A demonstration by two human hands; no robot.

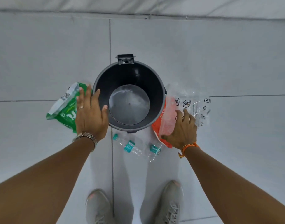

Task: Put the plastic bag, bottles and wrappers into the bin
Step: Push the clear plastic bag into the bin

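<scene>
Both hands out over the floor, bin wide open and nothing in it.

Head cam: the dark bin (156, 88) sits on the white tile floor (41, 54), just bare bottom showing inside. Left hand (90, 117) hovers flat with fingers spread, partly over the bin's left rim and the green wrapper (64, 109) beside it. Right hand (182, 131) is over the orange wrapper (164, 120) and clear plastic bag (196, 104) hugging the bin's right side, fingers loosely spread, can't tell if they're touching. Two clear bottles (130, 145) lie at the bin's near edge, shoes (169, 206) just behind. Loads of open tile past the bin and off to both sides.
</scene>
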